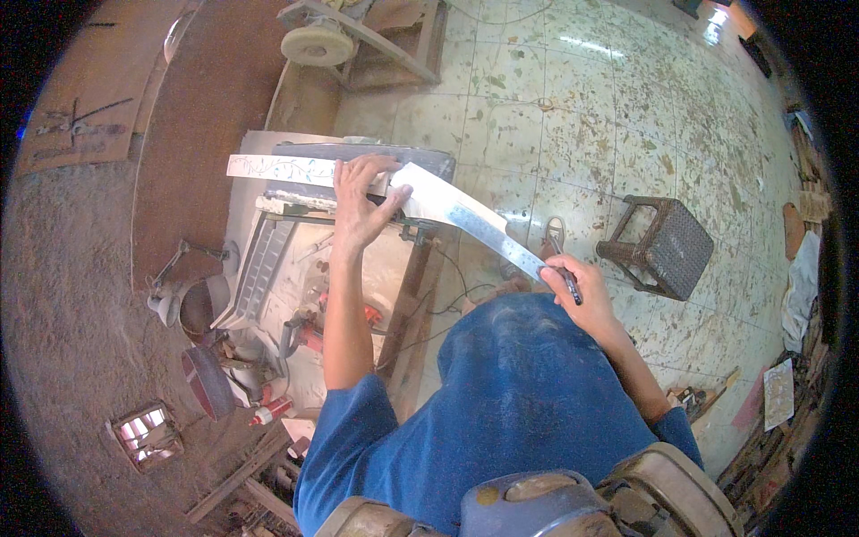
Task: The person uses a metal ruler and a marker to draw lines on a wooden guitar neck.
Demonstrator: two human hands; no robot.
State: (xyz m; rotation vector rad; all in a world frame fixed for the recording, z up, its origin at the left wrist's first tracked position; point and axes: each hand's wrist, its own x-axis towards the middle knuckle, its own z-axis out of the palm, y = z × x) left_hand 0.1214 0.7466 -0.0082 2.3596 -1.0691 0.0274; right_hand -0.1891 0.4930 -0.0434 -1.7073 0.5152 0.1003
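A long white strip (288, 167) with a painted or inlaid vine pattern lies across a dark padded board (437, 161). My left hand (358, 204) presses it down, fingers curled over it and thumb reaching onto the broad end of a long, flat, blade-like piece (479, 225). That piece is white at its broad end and shiny metallic toward my right hand (583, 295), narrowing as it slants down to the right. My right fingers are closed around a dark, slim handle (571, 285) at its narrow end. Whether strip and blade-like piece join under my left hand is hidden.
A bench top (380, 259) with red tools stands below the board. Left of it are a desk lamp (165, 304) and round discs (206, 383). A woven stool (671, 246) stands on the right, a round buffing wheel (318, 46) at the back. Timber lines the right wall.
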